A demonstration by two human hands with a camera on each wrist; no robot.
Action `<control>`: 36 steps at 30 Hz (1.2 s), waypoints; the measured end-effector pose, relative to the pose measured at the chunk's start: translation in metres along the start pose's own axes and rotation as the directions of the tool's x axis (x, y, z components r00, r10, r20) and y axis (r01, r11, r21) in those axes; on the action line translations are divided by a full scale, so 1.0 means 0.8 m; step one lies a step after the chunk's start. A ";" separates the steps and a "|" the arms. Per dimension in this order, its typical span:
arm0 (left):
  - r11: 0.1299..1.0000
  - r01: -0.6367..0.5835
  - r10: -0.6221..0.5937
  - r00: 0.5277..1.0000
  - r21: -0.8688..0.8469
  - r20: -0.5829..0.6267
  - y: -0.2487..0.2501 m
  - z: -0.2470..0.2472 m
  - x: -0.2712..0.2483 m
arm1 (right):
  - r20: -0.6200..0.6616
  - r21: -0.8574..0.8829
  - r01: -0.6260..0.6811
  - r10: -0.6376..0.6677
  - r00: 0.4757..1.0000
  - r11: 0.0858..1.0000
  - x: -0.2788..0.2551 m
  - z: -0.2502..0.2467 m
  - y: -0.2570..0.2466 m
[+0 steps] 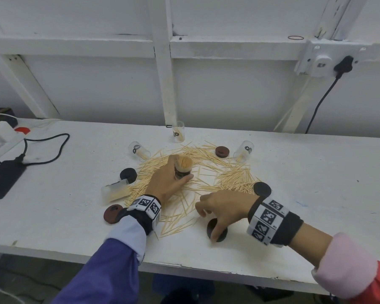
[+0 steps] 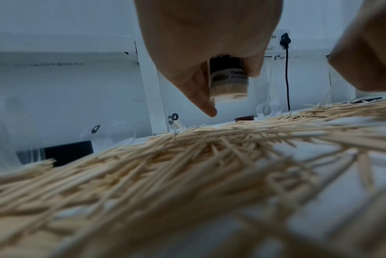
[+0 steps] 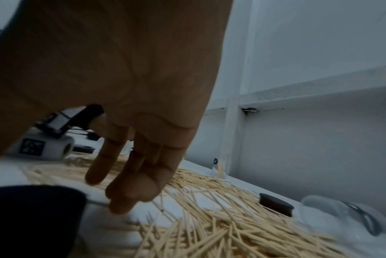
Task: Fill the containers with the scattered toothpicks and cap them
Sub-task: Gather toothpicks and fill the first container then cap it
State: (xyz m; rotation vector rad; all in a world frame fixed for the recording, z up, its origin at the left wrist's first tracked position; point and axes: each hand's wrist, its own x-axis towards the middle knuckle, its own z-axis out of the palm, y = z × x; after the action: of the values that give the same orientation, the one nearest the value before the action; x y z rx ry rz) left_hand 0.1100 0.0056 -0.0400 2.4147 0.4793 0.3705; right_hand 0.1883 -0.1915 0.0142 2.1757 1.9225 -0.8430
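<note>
My left hand (image 1: 176, 174) grips a clear labelled container (image 1: 183, 170) packed with toothpicks, held a little above the pile; the left wrist view shows the container (image 2: 228, 82) off the table. My right hand (image 1: 210, 223) hovers open near the front edge, its thumb reaching over a black cap (image 1: 221, 234), also seen in the right wrist view as the black cap (image 3: 33, 218). Scattered toothpicks (image 1: 206, 172) cover the middle of the white table (image 1: 53, 216). One clear container (image 1: 178, 133) stands at the back. Others lie at the left (image 1: 115, 190), back left (image 1: 138, 150) and back right (image 1: 244, 151).
Loose caps lie around the pile: a brown cap (image 1: 222, 151), a black cap (image 1: 128, 174), another black cap (image 1: 262, 189) and a brown cap (image 1: 112, 213). A power adapter (image 1: 4, 178) with cables sits at the left. The table's front edge (image 1: 184, 266) is close.
</note>
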 end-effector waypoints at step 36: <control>0.966 -0.147 0.180 0.972 -0.212 0.149 0.013 -0.024 -0.007 | -0.483 0.414 0.086 0.139 0.865 0.906 0.030 -0.119 0.025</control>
State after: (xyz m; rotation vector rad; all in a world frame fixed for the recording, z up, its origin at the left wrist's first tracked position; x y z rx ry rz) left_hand 0.1007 0.0060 -0.0195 2.2702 0.1590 0.2693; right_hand 0.2388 -0.1326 0.0776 2.9269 2.0616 -0.8044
